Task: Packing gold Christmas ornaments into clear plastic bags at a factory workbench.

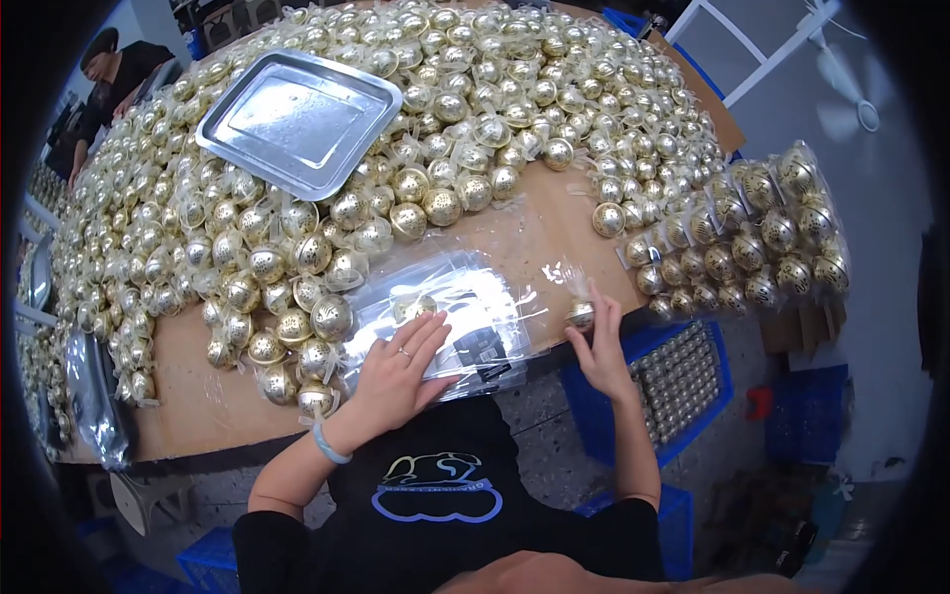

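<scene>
A stack of clear plastic bags [470, 297] lies at the table's front edge before me. My left hand [401, 371] rests on it, fingers stretched out and palm down. Just beyond those fingertips is a gold ball ornament [414, 308]; whether it lies inside the top bag or on it, I cannot tell. To the right of the bags, my right hand [604, 346] grips another gold ball ornament [581, 315] between thumb and fingers, close to the tabletop. Pale ribbon or wrap stands up from that ball's top.
Gold balls [440, 206] with pale ribbons cover much of the table [539, 223]. A metal tray [297, 124] lies on them. Bagged rows of balls [752, 238] stand at the right edge, above a blue crate [717, 361] holding more. Another person [129, 74] is at the far left.
</scene>
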Available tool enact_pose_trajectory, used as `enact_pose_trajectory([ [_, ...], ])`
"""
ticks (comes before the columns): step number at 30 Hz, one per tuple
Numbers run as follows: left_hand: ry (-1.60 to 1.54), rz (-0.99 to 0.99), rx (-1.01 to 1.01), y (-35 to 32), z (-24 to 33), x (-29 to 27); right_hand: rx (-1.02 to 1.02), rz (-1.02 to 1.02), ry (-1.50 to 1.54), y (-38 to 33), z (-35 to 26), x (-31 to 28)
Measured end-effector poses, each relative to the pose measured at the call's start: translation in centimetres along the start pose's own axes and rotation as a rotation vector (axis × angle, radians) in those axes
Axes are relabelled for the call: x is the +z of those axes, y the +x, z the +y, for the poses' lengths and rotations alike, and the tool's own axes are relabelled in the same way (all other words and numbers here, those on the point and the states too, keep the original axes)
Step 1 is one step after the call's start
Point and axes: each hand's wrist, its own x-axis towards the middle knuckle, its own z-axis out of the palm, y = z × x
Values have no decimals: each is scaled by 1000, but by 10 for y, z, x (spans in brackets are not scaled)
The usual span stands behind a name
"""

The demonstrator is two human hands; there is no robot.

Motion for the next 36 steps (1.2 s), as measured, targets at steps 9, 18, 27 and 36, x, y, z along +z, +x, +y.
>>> enact_pose_trajectory([
  [9, -83, 103, -64, -14, -12, 14, 319, -766, 837, 65, -29, 32],
  [18, 10, 89, -59, -14, -6, 24, 205, -1196, 807, 76, -38, 42],
  [27, -68, 75, -62, -14, -6, 9, 177, -1100, 957, 62, -40, 80],
  [36, 104, 86, 20, -9, -1, 19, 105, -1040, 704, 60, -50, 111],
])
